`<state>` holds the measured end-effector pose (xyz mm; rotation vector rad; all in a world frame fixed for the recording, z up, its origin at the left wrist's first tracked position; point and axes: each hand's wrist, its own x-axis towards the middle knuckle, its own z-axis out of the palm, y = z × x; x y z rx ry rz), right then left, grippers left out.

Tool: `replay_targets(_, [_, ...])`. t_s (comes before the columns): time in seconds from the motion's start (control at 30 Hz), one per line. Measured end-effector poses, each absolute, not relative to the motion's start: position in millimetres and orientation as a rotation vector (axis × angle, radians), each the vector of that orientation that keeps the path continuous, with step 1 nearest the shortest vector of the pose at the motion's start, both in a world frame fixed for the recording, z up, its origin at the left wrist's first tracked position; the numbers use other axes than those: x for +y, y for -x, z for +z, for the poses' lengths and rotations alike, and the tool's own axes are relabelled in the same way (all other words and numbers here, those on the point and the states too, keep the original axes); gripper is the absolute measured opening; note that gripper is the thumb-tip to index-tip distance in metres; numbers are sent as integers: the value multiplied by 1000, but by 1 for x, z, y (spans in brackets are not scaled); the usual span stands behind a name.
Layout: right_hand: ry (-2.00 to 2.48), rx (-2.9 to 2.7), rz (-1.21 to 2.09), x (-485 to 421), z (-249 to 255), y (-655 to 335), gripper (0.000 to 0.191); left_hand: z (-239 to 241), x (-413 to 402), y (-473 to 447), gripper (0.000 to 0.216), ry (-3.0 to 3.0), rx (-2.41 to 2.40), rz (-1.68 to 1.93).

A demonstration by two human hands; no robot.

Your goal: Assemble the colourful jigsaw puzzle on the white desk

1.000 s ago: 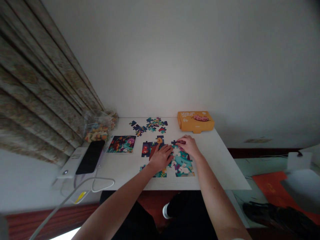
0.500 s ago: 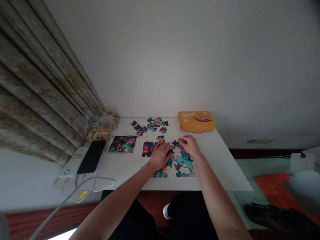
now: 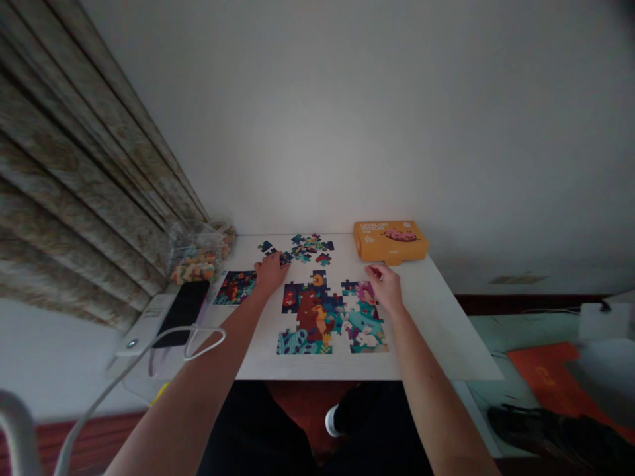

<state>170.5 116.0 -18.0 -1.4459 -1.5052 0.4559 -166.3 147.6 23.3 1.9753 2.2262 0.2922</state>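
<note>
A partly joined colourful jigsaw (image 3: 327,318) lies in the middle of the white table (image 3: 436,337). My left hand (image 3: 270,271) reaches to the far left of it, fingers down on the loose puzzle pieces (image 3: 301,246) near the wall; whether it grips one is hidden. My right hand (image 3: 385,285) rests at the jigsaw's upper right corner, fingers curled on the edge pieces there. A small printed picture card (image 3: 234,288) lies left of the jigsaw, partly under my left wrist.
An orange box (image 3: 389,240) stands at the table's far right by the wall. A clear bag of coloured bits (image 3: 194,252), a black phone (image 3: 180,312) on a white device and a white cable (image 3: 149,370) sit at the left. Curtains hang at left.
My left hand left the middle of the jigsaw and moved up and left to the loose pieces, uncovering the joined part. My right hand stayed at the upper right corner.
</note>
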Motion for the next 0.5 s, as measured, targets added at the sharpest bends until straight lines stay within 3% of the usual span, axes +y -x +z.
replay_targets(0.33, [1433, -1325, 589, 116, -14, -170, 48, 30, 147, 160, 27, -1989, 2210, 495])
replay_targets(0.5, [1313, -1207, 973, 113, -7, -169, 47, 22, 112, 114, 22, -2164, 1908, 787])
